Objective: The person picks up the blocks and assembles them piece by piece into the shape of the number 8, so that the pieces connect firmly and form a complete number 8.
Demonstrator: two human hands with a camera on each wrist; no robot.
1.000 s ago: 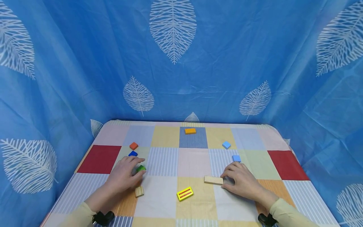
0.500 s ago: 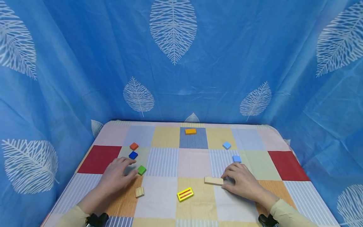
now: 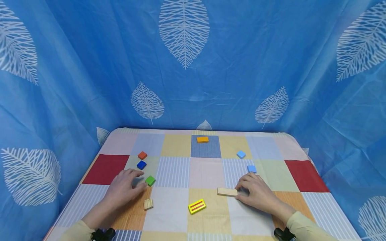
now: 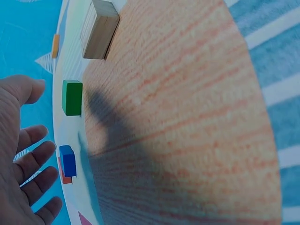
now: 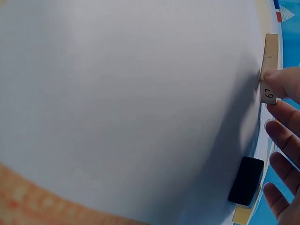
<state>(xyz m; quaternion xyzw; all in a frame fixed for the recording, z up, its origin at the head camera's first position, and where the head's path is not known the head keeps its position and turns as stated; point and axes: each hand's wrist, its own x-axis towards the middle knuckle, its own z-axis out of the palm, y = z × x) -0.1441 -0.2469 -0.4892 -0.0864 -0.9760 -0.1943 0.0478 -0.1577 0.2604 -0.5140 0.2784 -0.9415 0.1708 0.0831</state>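
In the head view my left hand (image 3: 125,187) hovers at the left, fingers spread and slightly bent, holding nothing. Its thumb tip is beside a green block (image 3: 150,181); a dark blue block (image 3: 141,165) and an orange-red block (image 3: 142,155) lie just beyond the fingers. Nearer me is a small striped wooden block (image 3: 148,204). On the right, my right hand (image 3: 256,190) pinches the right end of a long pale wooden block (image 3: 227,191) between thumb and index finger. The right wrist view shows dark markings on this wooden block (image 5: 269,65).
A yellow block with red stripes (image 3: 197,206) lies front centre. Two light blue blocks, one far (image 3: 241,154) and one just past my right hand (image 3: 251,168), lie on the right. An orange block (image 3: 202,139) sits at the back of the patchwork cloth (image 3: 205,170), before a blue curtain (image 3: 211,93).
My left hand has drawn back to the left from the green block, uncovering it and the dark blue block. My right hand and the long wooden block stay in place.
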